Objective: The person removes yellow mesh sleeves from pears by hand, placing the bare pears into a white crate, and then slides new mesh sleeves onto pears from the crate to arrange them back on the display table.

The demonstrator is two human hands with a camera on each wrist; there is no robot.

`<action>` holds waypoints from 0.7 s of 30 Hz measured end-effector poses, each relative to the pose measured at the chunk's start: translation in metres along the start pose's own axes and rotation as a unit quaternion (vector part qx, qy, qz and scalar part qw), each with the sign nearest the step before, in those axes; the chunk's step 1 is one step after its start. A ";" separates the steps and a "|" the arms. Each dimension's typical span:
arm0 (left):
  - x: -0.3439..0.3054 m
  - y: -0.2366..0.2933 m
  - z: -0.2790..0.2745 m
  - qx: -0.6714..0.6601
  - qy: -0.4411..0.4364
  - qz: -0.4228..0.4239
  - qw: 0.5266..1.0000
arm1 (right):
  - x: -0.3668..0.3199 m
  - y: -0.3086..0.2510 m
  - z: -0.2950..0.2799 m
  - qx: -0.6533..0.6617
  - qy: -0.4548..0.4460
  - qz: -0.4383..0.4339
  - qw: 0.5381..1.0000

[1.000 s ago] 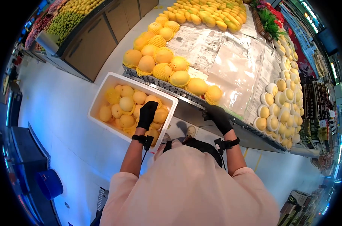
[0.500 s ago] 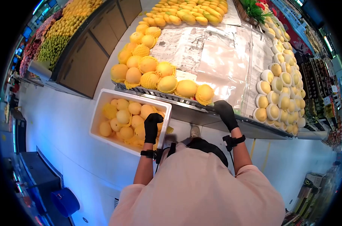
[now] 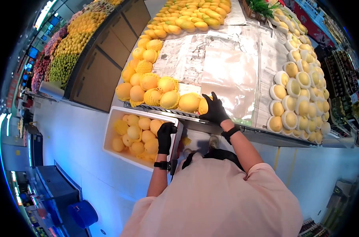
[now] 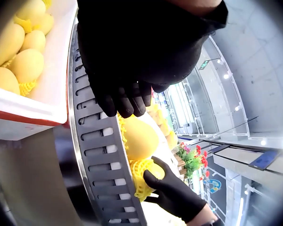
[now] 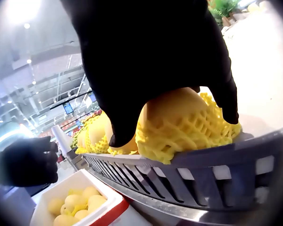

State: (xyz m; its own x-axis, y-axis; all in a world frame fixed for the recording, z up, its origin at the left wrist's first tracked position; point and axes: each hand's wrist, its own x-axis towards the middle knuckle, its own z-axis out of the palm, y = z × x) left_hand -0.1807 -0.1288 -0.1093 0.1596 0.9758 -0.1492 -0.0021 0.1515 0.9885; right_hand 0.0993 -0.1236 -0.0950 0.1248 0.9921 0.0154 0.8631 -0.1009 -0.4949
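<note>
Pale, glossy floor [image 3: 76, 146] runs through a brightly lit shop, with a produce stand [image 3: 94, 77] at the left, its top heaped with green, yellow and reddish fruit. Nearer the person stands a wide bench [image 3: 248, 131], partly covered with printed paper [image 3: 187, 51] and clear sheeting [image 3: 227, 73]. Long yellow fruits [image 3: 187, 17] fill its far end, round fruits in white sleeves [image 3: 290, 102] are massed along the right, and large yellow fruits [image 3: 169, 99] in yellow foam nets line the left and front. Beside the front edge is a white box [image 4: 49, 96] with more round yellow fruits [image 3: 134, 132] in it; a blue bucket [image 3: 82, 214] sits farther back on the floor.

Both hands wear black gloves. The right hand [image 3: 216, 110] grasps the netted fruit [image 5: 179, 125] at the right end of the front row, thumb and fingers spread around its sides, as it rests just behind the slatted grey rail [image 5: 205, 183]. The left hand [image 3: 165, 138] hangs over the box's right side, fingers loosely curled, with nothing visible in its hold.
</note>
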 end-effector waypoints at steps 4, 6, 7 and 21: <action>0.005 0.004 0.017 0.008 0.004 0.005 1.000 | 0.003 0.012 0.011 0.008 0.019 -0.057 0.998; 0.007 0.003 0.027 0.009 -0.001 0.004 1.000 | 0.002 0.016 0.008 0.074 0.018 -0.047 0.996; 0.009 0.002 0.035 0.007 -0.004 0.000 1.000 | 0.001 0.018 0.005 0.107 0.018 -0.042 0.993; 0.018 0.026 0.115 0.041 -0.096 -0.011 0.994 | 0.017 0.088 -0.048 0.514 -0.114 0.017 0.850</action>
State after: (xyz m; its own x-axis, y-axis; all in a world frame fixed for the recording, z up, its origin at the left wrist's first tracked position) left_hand -0.0647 -0.1257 -0.0837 0.3445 0.9230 -0.1716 0.0835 0.1520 0.9848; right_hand 0.2005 -0.1196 -0.0970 -0.0572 0.9905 -0.1250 -0.0370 -0.1272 -0.9912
